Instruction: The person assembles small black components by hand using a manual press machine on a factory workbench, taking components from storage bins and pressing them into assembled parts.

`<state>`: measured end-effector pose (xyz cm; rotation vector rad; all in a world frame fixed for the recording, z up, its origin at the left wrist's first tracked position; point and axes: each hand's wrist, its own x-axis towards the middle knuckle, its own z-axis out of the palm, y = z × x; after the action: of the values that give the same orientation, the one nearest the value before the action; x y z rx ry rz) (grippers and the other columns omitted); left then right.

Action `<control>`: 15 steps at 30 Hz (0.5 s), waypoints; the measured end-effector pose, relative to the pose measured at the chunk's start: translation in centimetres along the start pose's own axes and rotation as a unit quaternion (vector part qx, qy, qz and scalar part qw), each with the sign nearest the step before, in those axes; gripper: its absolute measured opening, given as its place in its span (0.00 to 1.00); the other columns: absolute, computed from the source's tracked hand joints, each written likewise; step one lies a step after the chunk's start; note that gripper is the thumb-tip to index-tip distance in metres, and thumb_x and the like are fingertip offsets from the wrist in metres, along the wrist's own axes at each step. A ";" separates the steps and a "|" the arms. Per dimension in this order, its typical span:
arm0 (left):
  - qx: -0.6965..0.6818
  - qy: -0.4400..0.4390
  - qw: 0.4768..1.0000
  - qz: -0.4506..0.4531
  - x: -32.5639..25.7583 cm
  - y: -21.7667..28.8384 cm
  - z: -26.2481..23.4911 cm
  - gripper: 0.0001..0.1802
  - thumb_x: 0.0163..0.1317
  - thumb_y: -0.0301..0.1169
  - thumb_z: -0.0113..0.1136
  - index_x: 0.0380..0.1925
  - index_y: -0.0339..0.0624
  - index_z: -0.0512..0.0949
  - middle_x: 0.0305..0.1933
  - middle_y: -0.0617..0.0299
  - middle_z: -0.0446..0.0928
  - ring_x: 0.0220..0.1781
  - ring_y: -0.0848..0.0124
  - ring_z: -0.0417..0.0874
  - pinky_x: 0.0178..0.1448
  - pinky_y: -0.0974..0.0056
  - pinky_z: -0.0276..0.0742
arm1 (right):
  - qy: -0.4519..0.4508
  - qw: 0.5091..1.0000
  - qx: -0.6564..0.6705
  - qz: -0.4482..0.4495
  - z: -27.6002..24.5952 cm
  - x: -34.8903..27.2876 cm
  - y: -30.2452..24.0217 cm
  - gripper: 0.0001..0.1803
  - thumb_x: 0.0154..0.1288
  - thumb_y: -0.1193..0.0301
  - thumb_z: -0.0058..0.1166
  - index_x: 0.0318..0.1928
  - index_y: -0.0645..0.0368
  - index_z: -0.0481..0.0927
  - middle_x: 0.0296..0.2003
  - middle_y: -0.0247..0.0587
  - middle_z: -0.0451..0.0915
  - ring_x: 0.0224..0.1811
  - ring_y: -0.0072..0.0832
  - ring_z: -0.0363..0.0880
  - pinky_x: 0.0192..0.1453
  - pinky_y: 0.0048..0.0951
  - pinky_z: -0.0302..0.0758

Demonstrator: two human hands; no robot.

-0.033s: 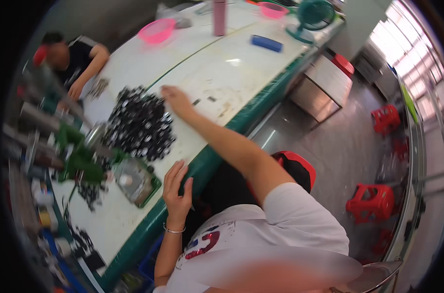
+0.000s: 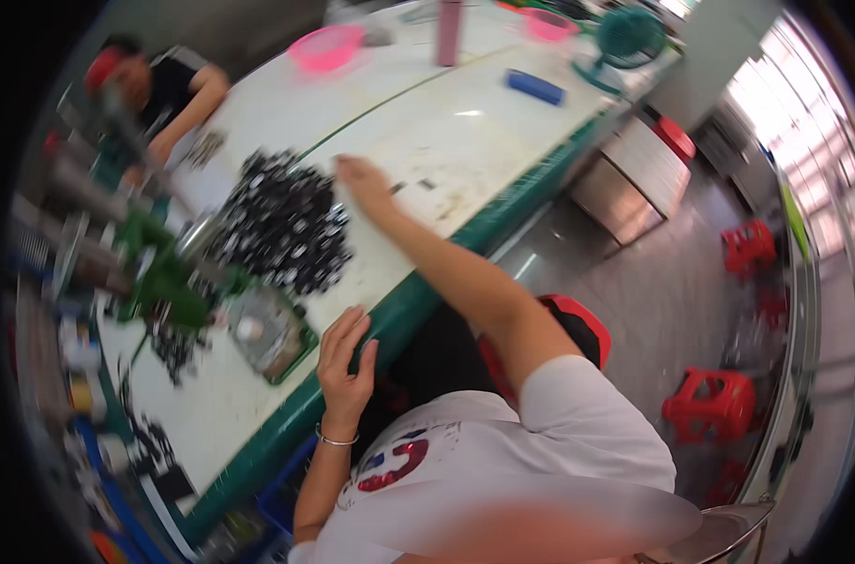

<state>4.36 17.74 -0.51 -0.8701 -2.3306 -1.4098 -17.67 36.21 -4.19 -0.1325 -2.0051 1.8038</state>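
My right arm reaches forward over the white worktable (image 2: pixel 446 141). My right hand (image 2: pixel 364 186) is at the right edge of a heap of small black and silvery parts (image 2: pixel 287 226); its fingers are blurred, so whether they hold anything cannot be told. Nearer me, my left hand (image 2: pixel 345 362) is open at the table's front edge, fingers stretched and thumb apart, with nothing in it. Just left of that hand is the metal base plate (image 2: pixel 266 331) of a green bench press (image 2: pixel 164 273). A smaller group of dark parts (image 2: pixel 176 352) lies beyond the press base.
Across the table at the far left sits another person (image 2: pixel 178 103), one arm on the tabletop. Pink bowls (image 2: pixel 326 49), a pink bottle (image 2: pixel 448 33), a blue block (image 2: pixel 536 86) and a green fan (image 2: pixel 629 39) stand farther back. Red stools (image 2: pixel 709 406) are on the floor at right.
The view has shifted slightly, so the tabletop things appear a little farther right and up. Both hands keep nearly the same places relative to the heap and the press.
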 end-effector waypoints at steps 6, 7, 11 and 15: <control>0.070 0.095 0.988 -0.102 -6.0 -0.9 -9.3 0.10 0.59 0.18 0.62 0.42 0.35 0.83 0.46 0.51 0.84 0.47 0.57 0.85 0.53 0.60 0.79 | -0.090 0.987 -0.049 -0.127 -4.2 -8.7 -3.0 0.13 0.71 0.69 0.55 0.51 0.60 0.82 0.46 0.39 0.80 0.49 0.24 0.78 0.57 0.24 0.72; 0.077 0.126 0.977 -0.155 -7.0 -1.3 -10.9 0.09 0.61 0.19 0.61 0.41 0.34 0.83 0.43 0.52 0.85 0.45 0.60 0.85 0.52 0.63 0.79 | -0.114 0.984 -0.078 -0.113 -4.1 -10.0 -3.6 0.12 0.69 0.71 0.57 0.50 0.60 0.82 0.44 0.38 0.80 0.46 0.26 0.77 0.54 0.26 0.73; 0.067 0.267 0.918 -0.287 -9.2 -3.0 -15.1 0.09 0.66 0.23 0.59 0.43 0.33 0.83 0.40 0.57 0.85 0.42 0.73 0.84 0.51 0.69 0.77 | -0.195 0.960 -0.157 -0.129 -3.4 -12.7 -5.8 0.12 0.62 0.74 0.62 0.47 0.60 0.83 0.40 0.38 0.77 0.38 0.27 0.74 0.46 0.30 0.74; 0.051 0.295 0.905 -0.302 -9.6 -5.0 -17.0 0.10 0.66 0.26 0.60 0.44 0.34 0.83 0.39 0.58 0.85 0.40 0.75 0.84 0.50 0.70 0.77 | -0.231 0.917 -0.257 -0.198 -2.4 -13.1 -6.7 0.12 0.59 0.75 0.64 0.44 0.60 0.82 0.40 0.42 0.76 0.41 0.35 0.76 0.46 0.32 0.74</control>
<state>7.55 -2.17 -0.83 0.3367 -2.2100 -1.4624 -3.56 32.79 -0.94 0.5577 -2.5634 1.0893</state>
